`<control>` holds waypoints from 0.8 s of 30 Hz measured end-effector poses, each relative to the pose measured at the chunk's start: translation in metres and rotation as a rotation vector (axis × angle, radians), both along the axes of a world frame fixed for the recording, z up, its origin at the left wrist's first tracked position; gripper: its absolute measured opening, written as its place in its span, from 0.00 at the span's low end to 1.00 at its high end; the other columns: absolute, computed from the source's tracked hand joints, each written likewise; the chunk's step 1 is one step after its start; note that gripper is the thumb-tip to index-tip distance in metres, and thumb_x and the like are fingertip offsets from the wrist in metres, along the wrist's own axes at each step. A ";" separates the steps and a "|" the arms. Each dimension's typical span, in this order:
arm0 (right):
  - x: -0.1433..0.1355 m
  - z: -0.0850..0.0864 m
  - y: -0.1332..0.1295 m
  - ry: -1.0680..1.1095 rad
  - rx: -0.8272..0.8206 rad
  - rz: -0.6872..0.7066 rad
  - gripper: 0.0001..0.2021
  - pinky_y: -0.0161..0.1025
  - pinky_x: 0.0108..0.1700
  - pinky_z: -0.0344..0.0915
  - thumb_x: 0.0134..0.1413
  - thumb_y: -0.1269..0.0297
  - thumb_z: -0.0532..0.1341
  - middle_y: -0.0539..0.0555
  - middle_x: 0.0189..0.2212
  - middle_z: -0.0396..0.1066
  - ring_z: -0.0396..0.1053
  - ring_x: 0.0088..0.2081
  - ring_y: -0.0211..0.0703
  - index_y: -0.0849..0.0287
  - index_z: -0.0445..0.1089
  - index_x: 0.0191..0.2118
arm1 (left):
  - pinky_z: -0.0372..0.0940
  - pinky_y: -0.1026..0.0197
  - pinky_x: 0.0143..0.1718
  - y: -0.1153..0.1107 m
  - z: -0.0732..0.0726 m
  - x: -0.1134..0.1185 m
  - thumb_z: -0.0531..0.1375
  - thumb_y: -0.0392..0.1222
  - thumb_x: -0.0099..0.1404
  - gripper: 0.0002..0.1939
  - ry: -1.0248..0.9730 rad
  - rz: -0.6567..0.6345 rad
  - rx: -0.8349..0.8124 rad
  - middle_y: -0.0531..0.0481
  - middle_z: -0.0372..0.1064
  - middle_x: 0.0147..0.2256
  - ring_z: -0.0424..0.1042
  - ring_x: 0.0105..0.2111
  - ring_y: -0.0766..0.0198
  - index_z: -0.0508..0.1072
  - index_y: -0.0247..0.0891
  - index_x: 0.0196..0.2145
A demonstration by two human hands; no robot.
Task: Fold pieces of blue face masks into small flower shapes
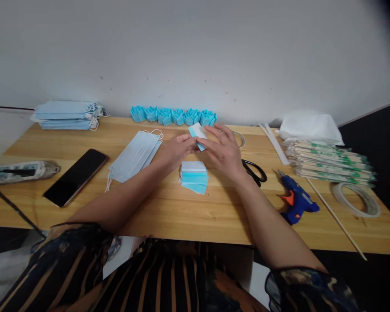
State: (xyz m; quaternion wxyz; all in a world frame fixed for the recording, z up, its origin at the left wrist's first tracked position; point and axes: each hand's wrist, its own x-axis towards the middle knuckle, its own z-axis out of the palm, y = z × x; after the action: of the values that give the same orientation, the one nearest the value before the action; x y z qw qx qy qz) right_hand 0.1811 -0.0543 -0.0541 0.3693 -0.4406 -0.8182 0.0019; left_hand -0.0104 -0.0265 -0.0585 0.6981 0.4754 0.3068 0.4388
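Observation:
Both my hands meet over the middle of the wooden table [195, 212]. My left hand [177, 149] and my right hand [224, 149] pinch a small folded piece of blue and white mask fabric [197, 132] between their fingertips. Just below it on the table lies a small stack of cut blue fabric pieces [194, 177]. A row of several blue folded fabric flowers [173, 115] stands along the wall behind my hands. A flat blue face mask [134, 156] lies left of my left forearm.
A pile of masks [66, 115] sits at the back left; a black phone [75, 177] and a power strip [22, 170] at the left. Black scissors [255, 171], a blue glue gun [297, 199], wrapped chopsticks [328, 160], a tape roll [355, 198] and a thin stick [336, 219] lie at the right.

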 end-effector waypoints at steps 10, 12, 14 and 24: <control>-0.002 -0.007 0.001 0.144 -0.029 0.021 0.09 0.64 0.63 0.64 0.66 0.60 0.63 0.52 0.57 0.77 0.66 0.63 0.56 0.45 0.82 0.39 | 0.71 0.55 0.50 0.000 -0.003 0.006 0.72 0.51 0.58 0.17 -0.039 -0.010 0.003 0.47 0.80 0.37 0.79 0.44 0.57 0.77 0.37 0.38; -0.004 -0.008 0.000 0.179 -0.036 0.032 0.09 0.63 0.63 0.64 0.66 0.60 0.63 0.53 0.57 0.76 0.67 0.62 0.56 0.46 0.82 0.39 | 0.71 0.54 0.50 0.001 -0.006 0.005 0.72 0.51 0.59 0.17 -0.041 -0.011 0.005 0.47 0.80 0.38 0.79 0.46 0.56 0.77 0.37 0.38; -0.005 -0.008 -0.001 0.213 -0.049 0.033 0.08 0.63 0.63 0.65 0.65 0.60 0.63 0.54 0.57 0.76 0.68 0.62 0.56 0.48 0.82 0.39 | 0.71 0.55 0.51 0.002 -0.009 0.004 0.71 0.51 0.61 0.16 -0.052 0.002 0.004 0.47 0.80 0.38 0.79 0.47 0.56 0.76 0.37 0.37; 0.000 -0.002 -0.004 0.656 -0.398 0.001 0.21 0.55 0.56 0.71 0.67 0.45 0.58 0.56 0.48 0.79 0.76 0.50 0.50 0.49 0.71 0.58 | 0.72 0.53 0.52 0.003 -0.009 0.004 0.73 0.47 0.59 0.17 -0.107 -0.036 -0.071 0.43 0.81 0.40 0.80 0.46 0.55 0.77 0.35 0.40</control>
State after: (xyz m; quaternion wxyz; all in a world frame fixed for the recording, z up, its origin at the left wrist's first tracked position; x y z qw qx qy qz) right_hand 0.1807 -0.0580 -0.0558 0.5188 -0.4790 -0.6405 0.3019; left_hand -0.0060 -0.0235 -0.0672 0.7376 0.4317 0.2758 0.4400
